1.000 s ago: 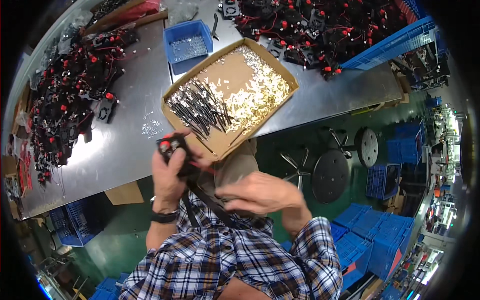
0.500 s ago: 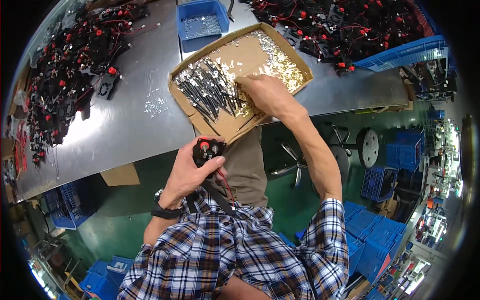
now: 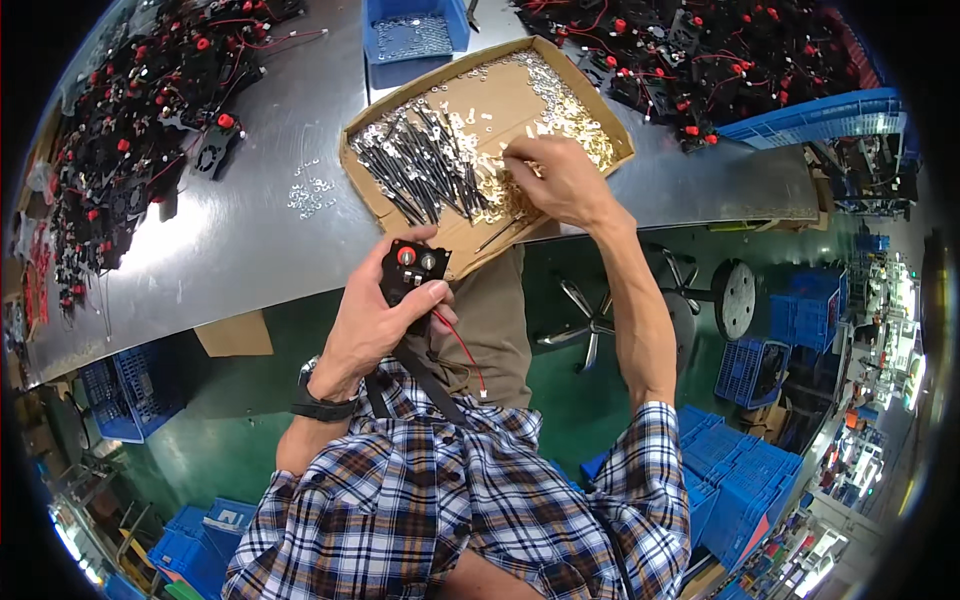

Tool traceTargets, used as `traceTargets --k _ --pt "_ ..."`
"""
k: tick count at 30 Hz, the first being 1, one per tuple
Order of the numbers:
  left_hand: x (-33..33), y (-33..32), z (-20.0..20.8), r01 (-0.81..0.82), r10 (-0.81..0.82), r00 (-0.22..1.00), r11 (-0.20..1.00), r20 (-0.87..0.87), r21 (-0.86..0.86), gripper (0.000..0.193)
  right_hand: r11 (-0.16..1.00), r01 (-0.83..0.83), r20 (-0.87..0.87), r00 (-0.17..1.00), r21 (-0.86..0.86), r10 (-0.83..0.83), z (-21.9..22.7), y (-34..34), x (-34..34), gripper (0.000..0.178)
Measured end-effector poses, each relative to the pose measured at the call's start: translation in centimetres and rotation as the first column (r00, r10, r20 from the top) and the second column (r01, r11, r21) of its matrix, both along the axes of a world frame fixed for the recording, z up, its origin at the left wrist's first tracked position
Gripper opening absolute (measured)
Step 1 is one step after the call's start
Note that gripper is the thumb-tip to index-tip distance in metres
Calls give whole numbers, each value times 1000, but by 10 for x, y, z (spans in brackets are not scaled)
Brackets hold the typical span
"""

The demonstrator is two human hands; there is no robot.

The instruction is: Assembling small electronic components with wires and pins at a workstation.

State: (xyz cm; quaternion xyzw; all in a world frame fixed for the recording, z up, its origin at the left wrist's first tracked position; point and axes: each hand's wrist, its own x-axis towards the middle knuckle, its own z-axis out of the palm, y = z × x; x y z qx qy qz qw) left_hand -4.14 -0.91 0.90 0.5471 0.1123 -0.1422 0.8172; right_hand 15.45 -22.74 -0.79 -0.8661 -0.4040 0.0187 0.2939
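My left hand is closed around a small black plastic unit. On its face are a red round terminal and a metal one, and a red wire with a white plug hangs from it. Over a shallow cardboard tray, my right hand has its thumb and fingertips pinched together just above loose gold-coloured metal tabs. Whatever lies in that pinch is too small or hidden to make out. Left of those fingers, a pile of thin black rods lies mixed with silvery pieces.
Behind the tray stands a blue bin of small metal parts. Black units with red caps are heaped at left and far right, beside a blue crate. Small silvery rings lie on the metal table.
My right hand has shifted slightly right over the tray, its fingertips now higher and more visible. The unit in my left hand has tilted a little, and its wire swings to the right.
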Motion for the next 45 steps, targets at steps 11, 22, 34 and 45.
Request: traceTargets --k 11,22,34,45 --pt "29 -11 6 -28 26 995 999 100 19 51 975 192 -303 941 113 -150 9 -1 -11 22" --pt "36 -13 -2 -36 31 992 999 119 41 48 983 155 -282 951 93 -123 25 -2 -22 22" --pt "32 -19 -20 -214 143 921 963 364 164 61 782 501 -799 602 370 -8 31 50 -109 18" --pt "27 -21 -20 -317 156 874 900 461 297 52 851 480 -845 528 215 -84 29 57 -123 19"
